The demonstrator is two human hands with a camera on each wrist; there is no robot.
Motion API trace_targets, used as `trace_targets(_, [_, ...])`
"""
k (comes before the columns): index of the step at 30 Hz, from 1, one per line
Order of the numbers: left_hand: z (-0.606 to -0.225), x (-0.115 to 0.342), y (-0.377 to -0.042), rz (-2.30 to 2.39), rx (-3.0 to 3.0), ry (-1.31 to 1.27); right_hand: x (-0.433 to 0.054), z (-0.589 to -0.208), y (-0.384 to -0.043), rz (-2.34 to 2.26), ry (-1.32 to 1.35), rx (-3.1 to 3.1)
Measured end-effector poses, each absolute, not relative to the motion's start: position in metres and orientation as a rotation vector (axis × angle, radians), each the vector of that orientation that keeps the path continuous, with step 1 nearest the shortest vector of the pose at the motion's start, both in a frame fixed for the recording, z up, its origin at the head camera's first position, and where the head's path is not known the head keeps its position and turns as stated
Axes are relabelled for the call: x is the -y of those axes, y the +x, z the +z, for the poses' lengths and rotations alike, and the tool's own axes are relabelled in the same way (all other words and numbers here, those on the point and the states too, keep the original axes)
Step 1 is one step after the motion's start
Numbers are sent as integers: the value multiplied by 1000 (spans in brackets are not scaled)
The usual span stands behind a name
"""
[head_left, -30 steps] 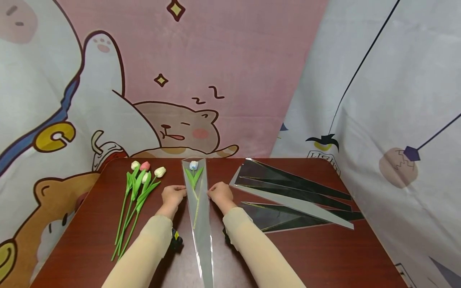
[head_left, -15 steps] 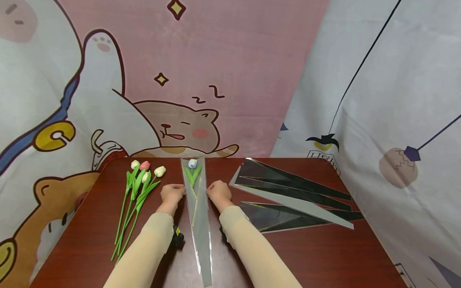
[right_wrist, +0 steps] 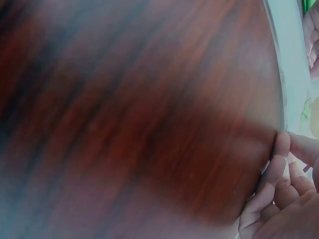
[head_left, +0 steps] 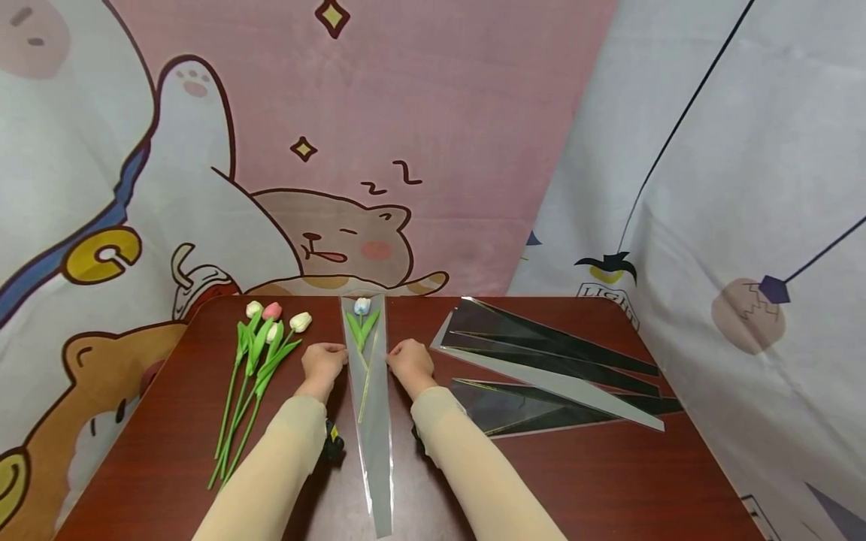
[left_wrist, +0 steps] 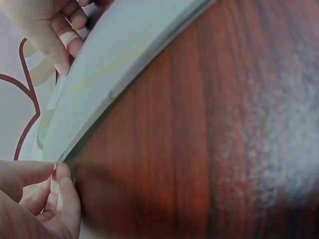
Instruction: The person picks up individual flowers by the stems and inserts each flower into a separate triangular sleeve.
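Observation:
A long tapered flower sleeve (head_left: 374, 451), grey with a clear front and gold lines, lies lengthwise between my hands. Inside its wide far end is a blue-and-white artificial tulip (head_left: 362, 306) with two green leaves; its lower stem is hidden. My left hand (head_left: 324, 368) pinches the sleeve's left edge between thumb and fingers, seen closely in the left wrist view. On the opposite edge, my right hand (head_left: 412, 366) pinches with thumb and forefinger, as the right wrist view also shows.
Several artificial tulips (head_left: 260, 368), white and pink, lie on the left of the brown table (head_left: 575, 481). To the right, several dark and grey flower sleeves (head_left: 541, 353) overlap in a fanned pile. A patterned cloth backdrop (head_left: 473, 150) hangs right behind the table.
Both hands and the sleeve have shifted slightly left and away from me. The sleeve's narrow near end has swung a little left and now shows fully in the head view.

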State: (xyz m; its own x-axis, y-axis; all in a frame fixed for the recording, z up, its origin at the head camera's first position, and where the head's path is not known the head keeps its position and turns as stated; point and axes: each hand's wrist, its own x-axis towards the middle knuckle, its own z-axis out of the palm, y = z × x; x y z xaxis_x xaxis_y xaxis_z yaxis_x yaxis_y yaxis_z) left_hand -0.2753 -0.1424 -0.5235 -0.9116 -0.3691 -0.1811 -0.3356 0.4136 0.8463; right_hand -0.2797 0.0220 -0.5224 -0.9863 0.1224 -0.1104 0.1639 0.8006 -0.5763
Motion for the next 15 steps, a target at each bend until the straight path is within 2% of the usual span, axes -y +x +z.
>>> trace_targets(8, [-520, 144, -274, -1546, 2646, 639, -23, -522, -281, -944, 189, -2892])
trace_targets(15, [-519, 147, -269, -1460, 2678, 533, -46, -519, -275, -995, -64, -2821])
